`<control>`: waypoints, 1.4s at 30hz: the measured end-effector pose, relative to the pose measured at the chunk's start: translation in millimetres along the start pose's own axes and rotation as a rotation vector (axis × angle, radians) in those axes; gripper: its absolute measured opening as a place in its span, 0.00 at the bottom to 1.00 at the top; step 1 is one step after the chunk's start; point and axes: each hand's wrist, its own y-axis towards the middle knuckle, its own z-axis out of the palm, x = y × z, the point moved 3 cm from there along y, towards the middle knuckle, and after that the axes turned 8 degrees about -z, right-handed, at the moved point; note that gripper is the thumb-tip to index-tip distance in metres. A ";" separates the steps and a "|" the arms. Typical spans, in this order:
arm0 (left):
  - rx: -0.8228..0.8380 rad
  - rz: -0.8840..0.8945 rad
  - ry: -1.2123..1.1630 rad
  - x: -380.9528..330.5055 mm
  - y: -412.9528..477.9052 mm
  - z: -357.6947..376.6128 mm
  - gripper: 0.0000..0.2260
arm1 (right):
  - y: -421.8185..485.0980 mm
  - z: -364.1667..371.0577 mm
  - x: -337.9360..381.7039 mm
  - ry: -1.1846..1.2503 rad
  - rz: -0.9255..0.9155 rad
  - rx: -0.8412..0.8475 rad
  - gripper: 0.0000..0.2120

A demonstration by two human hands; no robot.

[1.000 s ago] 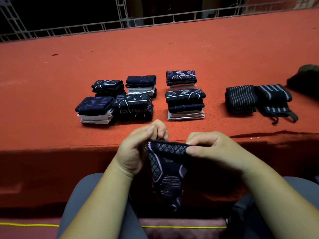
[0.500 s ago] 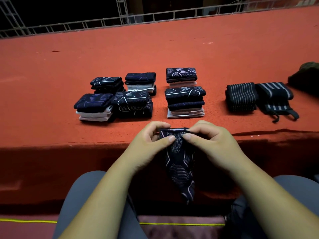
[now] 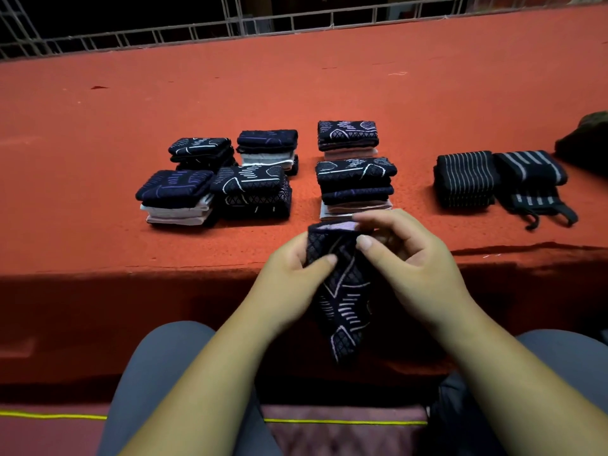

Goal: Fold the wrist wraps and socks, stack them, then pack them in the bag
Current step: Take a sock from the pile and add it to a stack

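A dark patterned sock (image 3: 343,311) hangs in front of the red platform's edge, held at its cuff by both hands. My left hand (image 3: 289,284) pinches the cuff's left side with thumb and fingers. At the cuff's right side my right hand (image 3: 411,268) pinches it between fingers and thumb. Several stacks of folded socks (image 3: 253,192) stand on the red surface beyond, one stack (image 3: 357,185) just behind my hands. Two folded striped wrist wraps (image 3: 465,179) (image 3: 533,182) lie to the right.
The red carpeted platform (image 3: 296,93) stretches wide, with a metal railing (image 3: 230,24) at its far edge. A dark green bag (image 3: 589,139) sits at the far right edge. My knees in grey trousers (image 3: 154,373) are below, and a yellow cord (image 3: 52,416) runs along the floor.
Both hands have lifted the sock higher and forward toward the platform. The cuff, earlier stretched wide between the hands, is now drawn together.
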 end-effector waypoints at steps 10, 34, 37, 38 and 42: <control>0.030 -0.154 -0.513 -15.5 0.8 -10.5 0.14 | 0.6 0.7 -22.6 0.097 0.288 0.012 0.07; 0.180 -0.206 -0.056 -6.0 -4.7 -14.7 0.08 | 5.1 -6.2 -18.1 0.399 0.447 -0.296 0.16; 0.090 -0.164 -0.247 -12.3 -4.4 -10.9 0.08 | 9.8 -8.2 -17.5 0.442 0.470 -0.164 0.17; 0.055 -0.155 -0.298 -14.3 -3.9 -10.8 0.08 | 8.7 -6.4 -17.2 0.444 0.484 -0.088 0.15; -0.029 -0.140 -0.276 -16.4 -0.9 -13.9 0.10 | 1.5 0.7 -25.2 0.374 0.475 0.079 0.11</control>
